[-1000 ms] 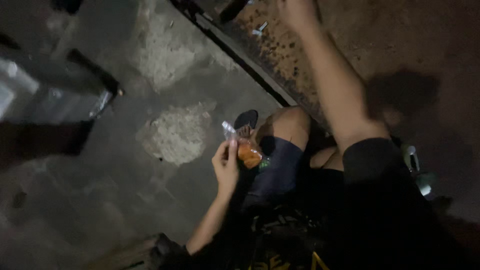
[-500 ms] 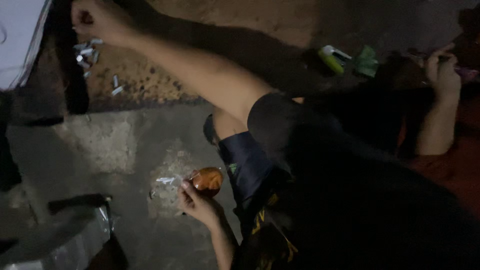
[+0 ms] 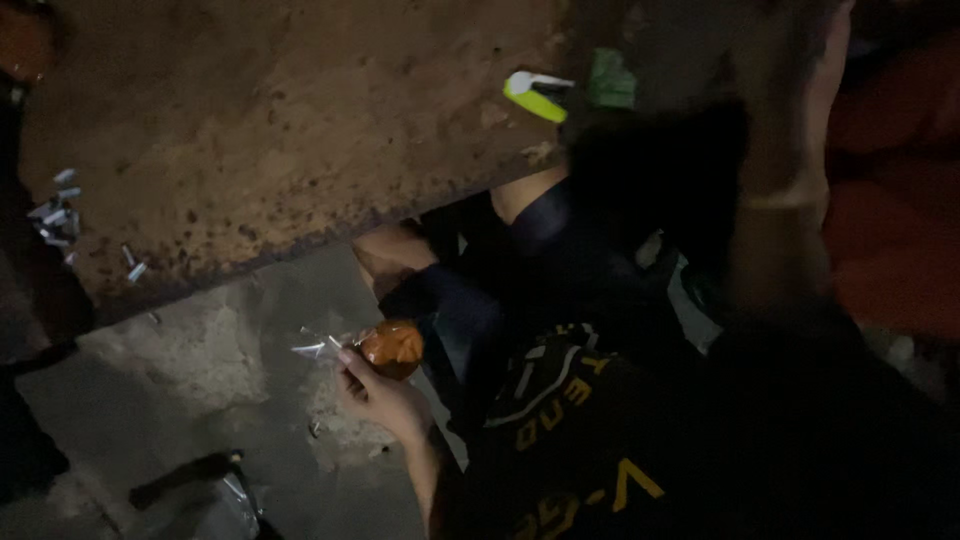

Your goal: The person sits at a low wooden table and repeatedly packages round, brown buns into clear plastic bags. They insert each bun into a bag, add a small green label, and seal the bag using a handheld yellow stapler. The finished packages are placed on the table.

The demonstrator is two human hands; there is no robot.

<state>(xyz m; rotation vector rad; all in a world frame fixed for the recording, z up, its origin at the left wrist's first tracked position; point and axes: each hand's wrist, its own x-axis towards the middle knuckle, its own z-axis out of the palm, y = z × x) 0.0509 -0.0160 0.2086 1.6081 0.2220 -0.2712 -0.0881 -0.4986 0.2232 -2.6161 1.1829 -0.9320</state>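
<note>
Only the left hand grips an orange-filled clear packet.

Relative to the rusty slab: small metal pieces lie on its left edge, the hand with the packet sits below it.

Open concrete floor lies left of the left hand, which grips an orange packet. Rust-spotted metal plate blocks passage above. Small metal pieces lie at its left edge. A dark tool lies below-left. The bent knee closes the right side.
</note>
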